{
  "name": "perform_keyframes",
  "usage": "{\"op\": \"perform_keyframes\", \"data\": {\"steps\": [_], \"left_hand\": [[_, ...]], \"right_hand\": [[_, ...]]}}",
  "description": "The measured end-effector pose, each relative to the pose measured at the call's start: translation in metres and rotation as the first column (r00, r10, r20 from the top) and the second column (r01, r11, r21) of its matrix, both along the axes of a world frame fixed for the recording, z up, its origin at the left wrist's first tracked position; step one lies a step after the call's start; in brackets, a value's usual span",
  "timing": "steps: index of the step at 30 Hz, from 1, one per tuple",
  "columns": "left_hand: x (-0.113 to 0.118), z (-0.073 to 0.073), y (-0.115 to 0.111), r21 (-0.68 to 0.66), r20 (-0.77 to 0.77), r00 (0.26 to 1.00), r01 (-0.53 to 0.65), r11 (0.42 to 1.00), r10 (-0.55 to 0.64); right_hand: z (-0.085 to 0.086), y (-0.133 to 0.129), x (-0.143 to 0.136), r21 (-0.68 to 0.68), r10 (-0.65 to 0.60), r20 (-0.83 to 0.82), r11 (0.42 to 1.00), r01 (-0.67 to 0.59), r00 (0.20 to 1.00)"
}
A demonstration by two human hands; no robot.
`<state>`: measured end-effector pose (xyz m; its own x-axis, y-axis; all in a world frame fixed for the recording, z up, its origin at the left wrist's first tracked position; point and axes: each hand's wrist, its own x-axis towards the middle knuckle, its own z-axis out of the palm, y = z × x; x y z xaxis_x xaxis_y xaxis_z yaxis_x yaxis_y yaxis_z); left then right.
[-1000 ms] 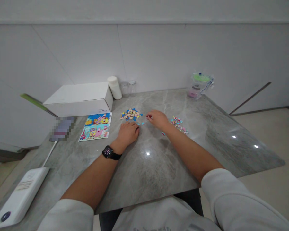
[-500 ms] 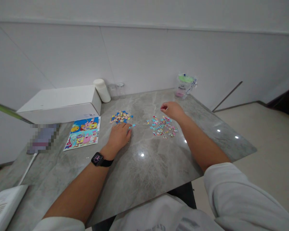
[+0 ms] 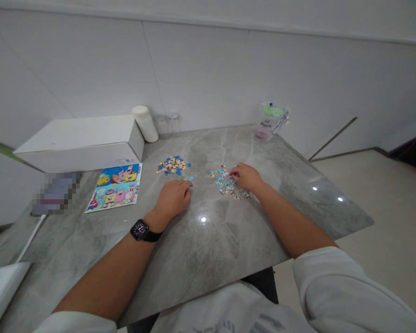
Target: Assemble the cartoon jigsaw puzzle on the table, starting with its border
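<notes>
My left hand (image 3: 174,196) lies palm down on the table with its fingers stretched out. Just beyond its fingertips is a small light-blue puzzle piece (image 3: 191,178). Behind that hand sits a heap of blue, yellow and cream puzzle pieces (image 3: 174,164). My right hand (image 3: 247,176) is over the spread-out pile of pastel puzzle pieces (image 3: 225,184), its thumb and fingertips closed on a puzzle piece at the pile's upper part. The hand hides some of that pile.
A cartoon picture sheet (image 3: 116,187) lies to the left, before a white box (image 3: 79,138). A white bottle (image 3: 145,125) and clear glasses (image 3: 173,124) stand by the wall. At the back right is a plastic bag (image 3: 271,121). A pixelated device (image 3: 55,194) with a cable lies far left.
My right hand has come down from beyond the pastel pile onto its pieces. The left hand has drawn back slightly from the small blue piece. The view has shifted a little.
</notes>
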<state>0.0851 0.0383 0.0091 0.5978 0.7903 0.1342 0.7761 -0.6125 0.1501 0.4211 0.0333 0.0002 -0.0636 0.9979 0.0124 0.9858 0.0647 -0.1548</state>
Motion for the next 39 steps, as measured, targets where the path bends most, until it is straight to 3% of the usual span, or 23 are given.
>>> {"op": "perform_keyframes", "data": {"steps": [6,13,19,32,39], "left_hand": [[0.0,-0.001,0.0,0.019,0.013,1.0,0.005,1.0,-0.005],[-0.001,-0.005,0.0,0.036,0.043,0.999,0.028,0.999,-0.03],[-0.001,-0.004,-0.001,0.054,0.035,0.999,0.03,0.998,-0.032],[0.0,-0.004,-0.002,0.048,0.045,0.998,0.036,0.998,-0.038],[0.001,-0.001,-0.004,0.042,0.023,0.999,0.032,0.999,-0.033]], "right_hand": [[0.002,-0.002,0.003,0.037,-0.092,0.056,0.995,0.09,0.994],[-0.005,-0.002,-0.005,0.037,0.143,0.001,0.989,-0.143,0.99],[-0.003,-0.002,0.0,0.113,0.072,-0.009,0.991,-0.071,0.997],[-0.007,-0.001,-0.001,0.105,0.001,0.051,0.994,-0.006,0.999],[-0.005,0.016,-0.001,-0.004,0.024,0.013,1.0,-0.024,1.0]]}}
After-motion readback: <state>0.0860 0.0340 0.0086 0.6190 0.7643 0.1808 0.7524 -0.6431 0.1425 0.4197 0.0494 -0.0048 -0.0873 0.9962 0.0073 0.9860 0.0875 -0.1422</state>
